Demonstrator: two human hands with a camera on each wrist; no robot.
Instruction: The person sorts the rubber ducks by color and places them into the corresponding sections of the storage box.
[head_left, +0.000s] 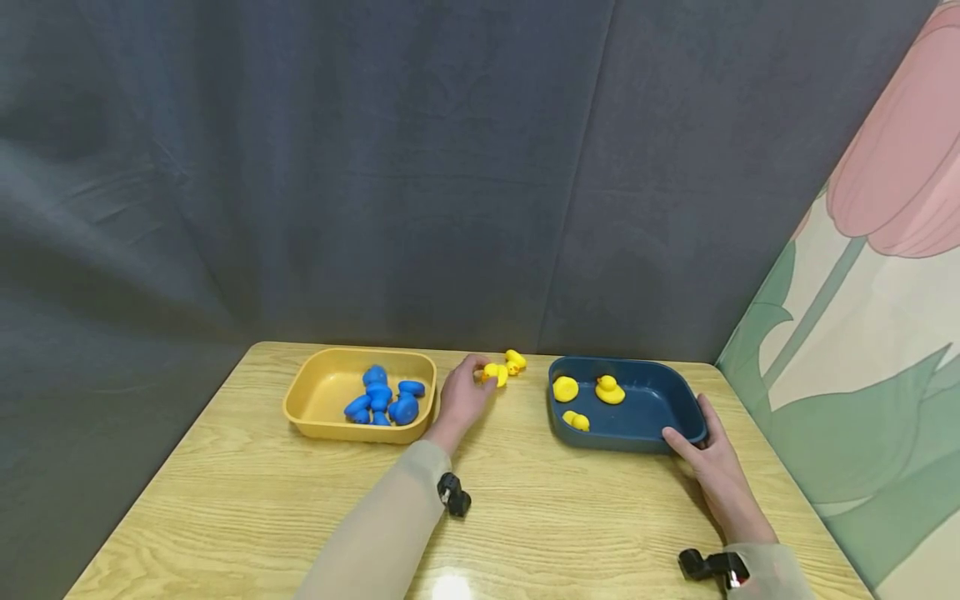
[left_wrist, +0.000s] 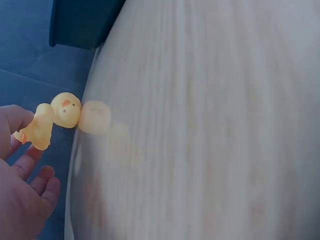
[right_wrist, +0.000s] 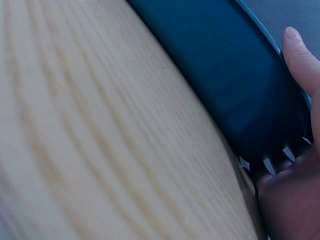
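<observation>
My left hand [head_left: 462, 397] pinches a yellow rubber duck [left_wrist: 41, 129] between thumb and fingertips, at the back middle of the table. Just beyond it sits another yellow duck [left_wrist: 66, 110], close to the held one. On the right, my right hand [head_left: 712, 467] grips the front right corner of a dark blue bin [head_left: 637, 443]; the thumb [right_wrist: 299, 57] lies over the rim and the other fingers are against the outside, partly hidden. Inside that bin are three yellow ducks, one upright [head_left: 610, 390], one by the left wall [head_left: 566, 388] and one at the front left [head_left: 576, 421].
Left of my left forearm stands a yellow bin [head_left: 315, 408] holding several blue ducks [head_left: 378, 396]. A dark grey curtain [head_left: 420, 208] hangs behind the wooden table [head_left: 525, 508]. A wall with painted flowers [head_left: 862, 400] borders the right side.
</observation>
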